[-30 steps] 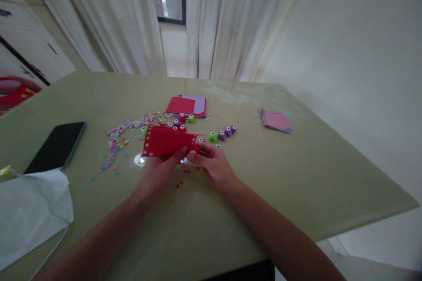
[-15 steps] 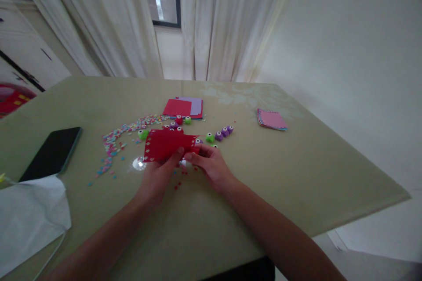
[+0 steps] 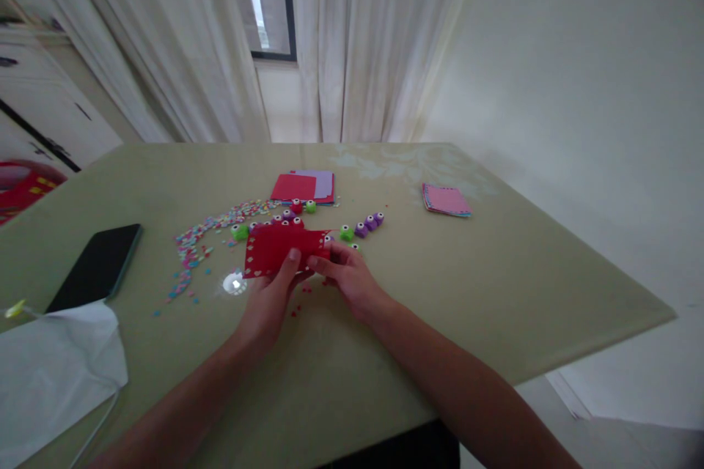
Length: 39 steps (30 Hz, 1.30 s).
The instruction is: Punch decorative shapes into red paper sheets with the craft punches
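Observation:
I hold a red paper sheet (image 3: 278, 248) with small holes punched along its edges just above the table (image 3: 495, 286). My left hand (image 3: 272, 294) pinches its lower edge with the thumb on top. My right hand (image 3: 346, 272) is closed at the sheet's right end, over something small that I cannot make out. Small red, green and purple craft punches (image 3: 360, 229) stand in a loose row right behind the sheet. Tiny red cut-outs (image 3: 295, 310) lie on the table under my hands.
A trail of coloured paper confetti (image 3: 203, 238) runs left of the sheet. A black phone (image 3: 96, 266) and a white tissue (image 3: 52, 366) lie at the left. Stacked red and purple papers (image 3: 305, 187) sit behind, and a pink paper pad (image 3: 445, 200) lies at the right.
Both hands hold the red sheet as before, shifting only slightly. The view has tilted a little, so everything on the table sits a bit lower and further left.

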{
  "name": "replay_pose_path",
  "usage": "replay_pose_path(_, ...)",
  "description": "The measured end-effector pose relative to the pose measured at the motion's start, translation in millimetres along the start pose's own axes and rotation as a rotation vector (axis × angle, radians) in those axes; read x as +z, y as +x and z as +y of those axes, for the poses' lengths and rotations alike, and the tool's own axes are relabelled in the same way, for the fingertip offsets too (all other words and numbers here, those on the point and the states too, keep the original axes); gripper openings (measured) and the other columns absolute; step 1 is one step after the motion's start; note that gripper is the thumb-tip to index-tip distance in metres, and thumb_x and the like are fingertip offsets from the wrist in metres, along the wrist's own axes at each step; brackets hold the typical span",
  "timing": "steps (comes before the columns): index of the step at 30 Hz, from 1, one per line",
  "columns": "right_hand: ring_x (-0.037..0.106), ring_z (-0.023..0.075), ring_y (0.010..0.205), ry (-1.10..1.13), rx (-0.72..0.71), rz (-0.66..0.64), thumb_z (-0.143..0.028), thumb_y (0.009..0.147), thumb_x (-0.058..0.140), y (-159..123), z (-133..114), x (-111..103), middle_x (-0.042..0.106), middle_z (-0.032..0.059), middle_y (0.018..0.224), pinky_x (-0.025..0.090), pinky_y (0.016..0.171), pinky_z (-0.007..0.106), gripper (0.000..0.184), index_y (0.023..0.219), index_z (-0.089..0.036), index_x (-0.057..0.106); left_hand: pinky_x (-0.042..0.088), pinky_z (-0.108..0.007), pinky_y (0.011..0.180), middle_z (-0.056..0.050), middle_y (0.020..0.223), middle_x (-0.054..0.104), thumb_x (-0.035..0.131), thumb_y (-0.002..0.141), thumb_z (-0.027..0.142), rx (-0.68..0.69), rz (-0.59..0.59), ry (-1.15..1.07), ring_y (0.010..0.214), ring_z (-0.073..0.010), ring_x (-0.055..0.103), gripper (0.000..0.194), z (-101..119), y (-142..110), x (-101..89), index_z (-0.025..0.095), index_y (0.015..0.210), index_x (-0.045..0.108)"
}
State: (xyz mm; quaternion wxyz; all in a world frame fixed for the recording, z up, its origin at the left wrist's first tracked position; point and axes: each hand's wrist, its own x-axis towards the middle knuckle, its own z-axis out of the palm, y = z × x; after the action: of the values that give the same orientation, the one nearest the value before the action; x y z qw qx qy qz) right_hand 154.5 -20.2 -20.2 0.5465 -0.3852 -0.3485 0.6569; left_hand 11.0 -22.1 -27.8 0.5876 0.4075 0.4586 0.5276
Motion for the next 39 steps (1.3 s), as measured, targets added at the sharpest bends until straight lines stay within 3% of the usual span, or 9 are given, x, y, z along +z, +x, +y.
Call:
replay_pose_path(4,0.054,0.0124,0.062,-0.037,-0.038,-0.018,-0.043,0.057,0.101,2,4,-1,0.07,-0.0028,0.071,0.047,0.064,0.027,0.036,0.077,-0.022,0.08,0.062,-0.038,0.091,-0.012,0.117,0.083,0.083,0.082,0.059,0.054,0.0,0.246,0.109,-0.0312,0.076,0.047,5,-6,0.5,0.019,0.107,0.081)
replay_pose_path(7,0.055,0.0136,0.065,-0.071,-0.053,0.002,-0.045,0.058,0.1,5,8,-1,0.069,-0.0022,0.07,0.048,0.067,0.028,0.036,0.076,-0.022,0.08,0.06,-0.04,0.094,-0.011,0.115,0.083,0.082,0.084,0.058,0.058,0.033,0.301,0.108,-0.0317,0.077,0.048,6,-7,-0.2,0.019,0.111,0.081)
replay_pose_path(10,0.056,0.0144,0.065,-0.104,-0.068,0.021,-0.049,0.057,0.1,8,10,-1,0.068,-0.0019,0.067,0.047,0.066,0.029,0.038,0.075,-0.021,0.08,0.058,-0.042,0.099,-0.011,0.12,0.082,0.081,0.086,0.056,0.088,0.024,0.259,0.113,-0.0321,0.075,0.048,2,-4,-1.8,0.019,0.117,0.08)
replay_pose_path(15,0.057,0.0141,0.062,-0.198,-0.09,0.043,-0.055,0.057,0.098,11,13,0,0.067,-0.001,0.064,0.046,0.061,0.028,0.045,0.074,-0.018,0.08,0.06,-0.041,0.098,-0.012,0.114,0.084,0.088,0.078,0.055,0.112,0.057,0.135,0.11,-0.0331,0.077,0.048,-11,5,-3.9,0.019,0.108,0.083)
replay_pose_path(22,0.058,0.0147,0.063,-0.232,-0.178,-0.008,-0.059,0.063,0.094,15,16,-5,0.068,-0.0017,0.065,0.05,0.063,0.029,0.047,0.078,-0.018,0.077,0.061,-0.042,0.098,-0.013,0.114,0.084,0.097,0.07,0.048,0.028,-0.057,-0.095,0.102,-0.0292,0.079,0.052,-6,11,-2.1,0.016,0.107,0.081)
replay_pose_path(26,0.068,0.0174,0.076,-0.177,-0.229,-0.076,-0.051,0.065,0.095,15,12,-7,0.078,0.0011,0.087,0.057,0.078,0.033,0.046,0.095,-0.02,0.079,0.063,-0.039,0.092,-0.011,0.109,0.084,0.097,0.069,0.051,-0.004,-0.091,-0.189,0.099,-0.0265,0.08,0.055,3,14,-1.7,0.016,0.107,0.08)
replay_pose_path(29,0.072,0.0184,0.084,-0.134,-0.239,-0.053,-0.041,0.062,0.099,14,13,-7,0.08,0.0022,0.097,0.059,0.083,0.034,0.056,0.108,-0.022,0.074,0.063,-0.036,0.091,-0.009,0.112,0.084,0.098,0.068,0.049,0.033,0.002,-0.224,0.096,-0.0237,0.08,0.056,7,17,-1.8,0.017,0.11,0.078)
replay_pose_path(33,0.073,0.0184,0.084,-0.138,-0.232,-0.052,-0.042,0.063,0.098,16,17,-7,0.08,0.0019,0.094,0.06,0.085,0.036,0.048,0.099,-0.022,0.073,0.063,-0.034,0.087,-0.008,0.116,0.083,0.098,0.068,0.048,0.068,0.064,-0.232,0.094,-0.0218,0.08,0.058,9,20,-2.2,0.019,0.114,0.077)
replay_pose_path(39,0.072,0.0181,0.08,-0.086,-0.176,-0.057,-0.042,0.062,0.099,17,17,-9,0.08,0.0012,0.088,0.058,0.084,0.035,0.042,0.092,-0.02,0.078,0.063,-0.037,0.091,-0.01,0.111,0.084,0.098,0.067,0.045,0.067,0.01,-0.185,0.098,-0.026,0.08,0.049,9,17,-2.6,0.018,0.104,0.079)
